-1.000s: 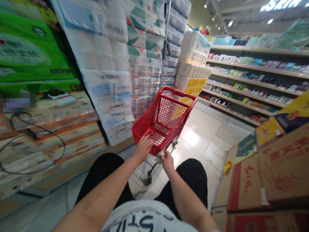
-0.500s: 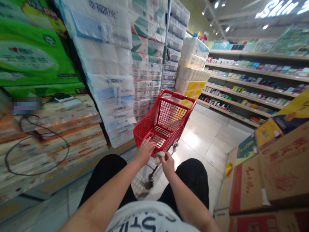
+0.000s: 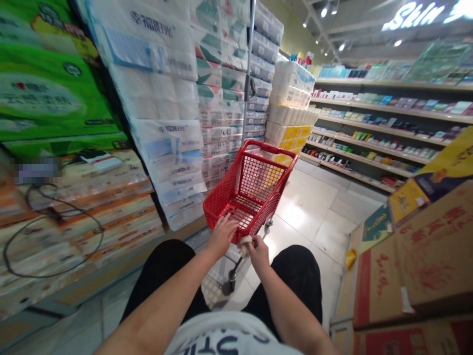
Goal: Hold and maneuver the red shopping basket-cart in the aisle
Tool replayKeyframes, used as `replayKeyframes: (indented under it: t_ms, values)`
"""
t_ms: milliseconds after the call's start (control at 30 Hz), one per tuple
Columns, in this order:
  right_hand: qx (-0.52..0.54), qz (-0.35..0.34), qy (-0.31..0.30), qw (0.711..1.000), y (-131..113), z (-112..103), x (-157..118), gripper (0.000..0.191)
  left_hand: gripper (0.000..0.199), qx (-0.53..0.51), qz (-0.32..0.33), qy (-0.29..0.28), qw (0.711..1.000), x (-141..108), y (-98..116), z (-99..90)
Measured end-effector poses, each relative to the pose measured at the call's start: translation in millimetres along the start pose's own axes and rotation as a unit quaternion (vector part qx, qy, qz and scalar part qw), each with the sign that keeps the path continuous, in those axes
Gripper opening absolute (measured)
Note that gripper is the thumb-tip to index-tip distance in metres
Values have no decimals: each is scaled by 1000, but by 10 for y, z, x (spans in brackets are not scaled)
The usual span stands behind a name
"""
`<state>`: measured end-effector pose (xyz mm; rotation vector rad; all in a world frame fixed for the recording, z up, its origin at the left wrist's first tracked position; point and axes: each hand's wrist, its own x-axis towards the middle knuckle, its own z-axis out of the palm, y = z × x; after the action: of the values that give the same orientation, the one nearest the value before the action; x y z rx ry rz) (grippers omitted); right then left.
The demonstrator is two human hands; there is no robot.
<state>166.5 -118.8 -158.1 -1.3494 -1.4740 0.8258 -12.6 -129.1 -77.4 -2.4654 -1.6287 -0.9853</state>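
Observation:
A red plastic shopping cart [image 3: 264, 175] with a grid basket stands on the floor between my knees, its near end towards me. My left hand [image 3: 222, 231] rests on the near rim of the basket, fingers stretched out over the edge. Pinched in my right hand [image 3: 258, 250] is a crumpled off-white cloth [image 3: 244, 244], which lies against the outside of the cart's near corner. The basket's visible grid floor shows through. Below the cloth, a wheel [image 3: 231, 281] of the cart shows.
Stacked tissue packs [image 3: 166, 148] rise along the left, with a looped black cable [image 3: 53, 273] hanging in front of lower packs. Cardboard boxes [image 3: 424, 261] stand at the right. Shelves of small goods [image 3: 380, 118] line the back right. Pale floor tiles [image 3: 299, 212] run beyond the cart.
The view has shifted slightly. My right hand and the cloth have moved a little at the cart's corner, and more of the cloth shows. My left hand stays on the rim.

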Motion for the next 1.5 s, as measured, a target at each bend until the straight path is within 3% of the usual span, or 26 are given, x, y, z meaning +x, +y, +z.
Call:
replayKeyframes:
  t_ms: [133, 300, 467, 667, 900, 1167, 1233, 1400, 1500]
  values:
    - [-33, 57, 14, 998, 56, 36, 12, 12, 30, 0, 0, 2, 1000, -5, 1, 8]
    - [-14, 34, 14, 999, 131, 84, 30, 11, 30, -4, 3, -4, 1000, -6, -31, 34]
    - [-16, 65, 35, 997, 152, 89, 20, 15, 31, -5, -3, -20, 1000, -3, -16, 21]
    - [57, -12, 48, 997, -2, 39, -3, 21, 33, -2, 1, -23, 1000, 3, -21, 45]
    - [21, 14, 51, 998, 72, 26, 68, 18, 33, -6, -6, -23, 1000, 35, -22, 77]
    - [12, -15, 42, 999, -24, -12, -4, 15, 34, -6, 7, -29, 1000, 5, -18, 69]
    - [18, -50, 51, 997, -121, -63, -47, 14, 34, -8, 8, -27, 1000, -14, -18, 72]
    - [34, -241, 103, 964, -431, -279, -128, 16, 35, -27, 7, -18, 999, -43, 7, 73]
    - [-23, -306, 92, 947, -532, -355, -79, 34, 37, -31, 6, -18, 999, -31, 51, 65]
